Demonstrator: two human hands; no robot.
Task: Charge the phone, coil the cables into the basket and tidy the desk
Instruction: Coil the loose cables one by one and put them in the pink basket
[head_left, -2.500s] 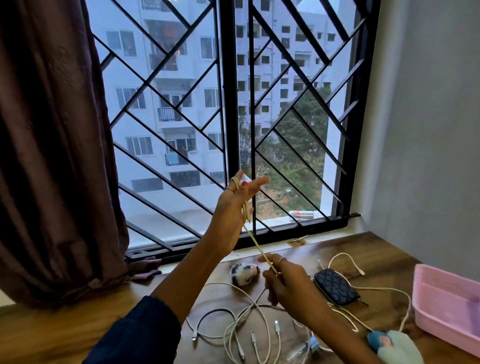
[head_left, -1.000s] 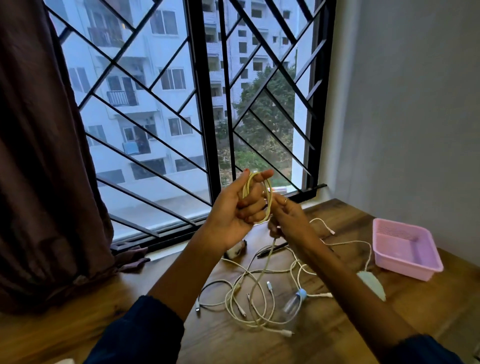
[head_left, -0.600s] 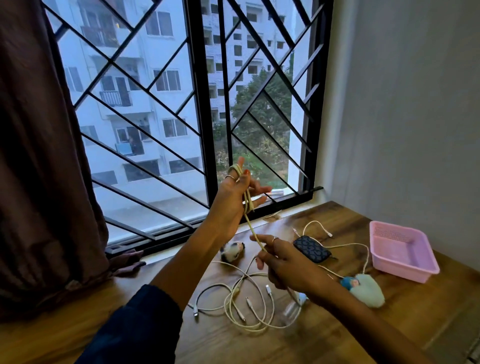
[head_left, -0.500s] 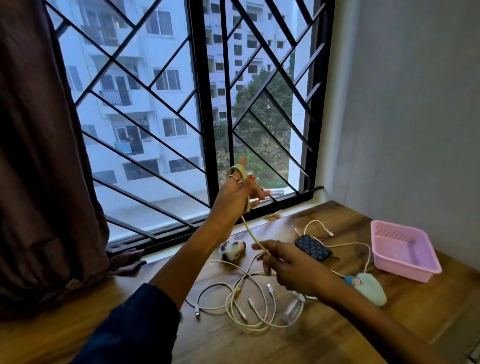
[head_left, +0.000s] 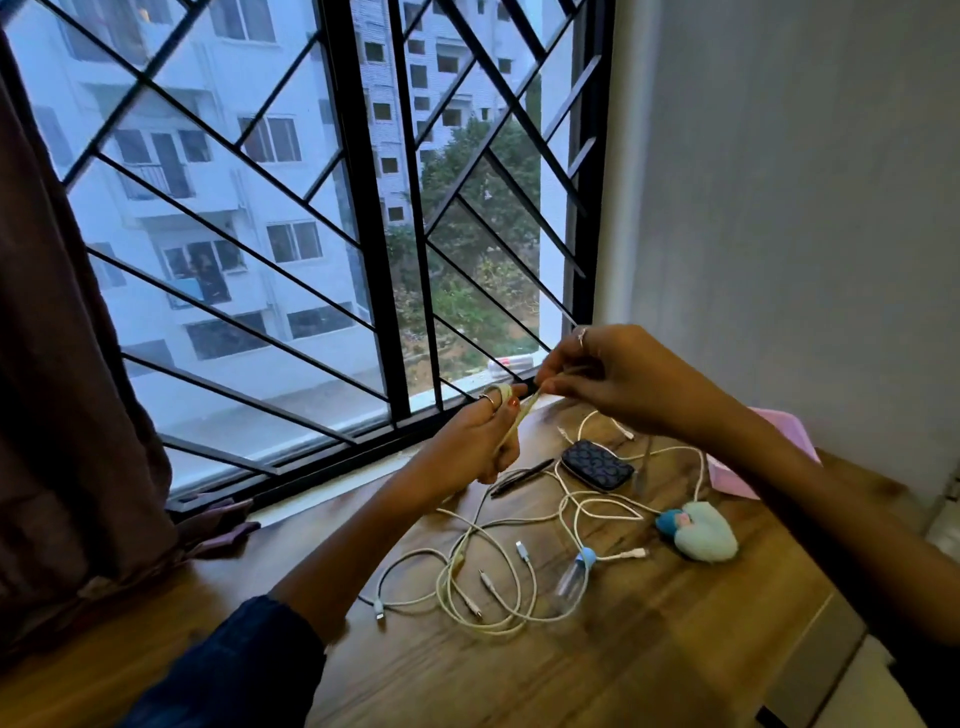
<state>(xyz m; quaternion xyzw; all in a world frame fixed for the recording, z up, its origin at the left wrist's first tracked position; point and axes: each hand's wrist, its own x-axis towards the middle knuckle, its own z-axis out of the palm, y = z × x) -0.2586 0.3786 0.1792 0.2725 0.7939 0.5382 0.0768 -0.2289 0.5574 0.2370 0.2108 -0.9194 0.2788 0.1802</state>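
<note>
My left hand (head_left: 480, 439) is raised over the desk and holds a yellowish cable (head_left: 521, 414) wound round its fingers. My right hand (head_left: 613, 379) is level with it on the right and pinches the same cable's free length. On the wooden desk (head_left: 597, 670) below lies a tangle of white cables (head_left: 498, 577) with several loose plugs. A dark patterned phone (head_left: 597, 465) rests past the tangle. The pink basket (head_left: 769, 467) stands at the right, mostly hidden behind my right forearm.
A black pen (head_left: 522, 476) lies beside the phone. A pale blue plush heart (head_left: 706, 531) sits right of the cables, a small clear bottle (head_left: 571, 571) among them. The barred window (head_left: 363, 234) and a brown curtain (head_left: 67, 389) bound the desk's far side; a grey wall stands right.
My right hand rose from low over the tangle to beside my left hand, drawing the yellowish cable up. My left hand dropped lower. The camera shifted, hiding most of the basket.
</note>
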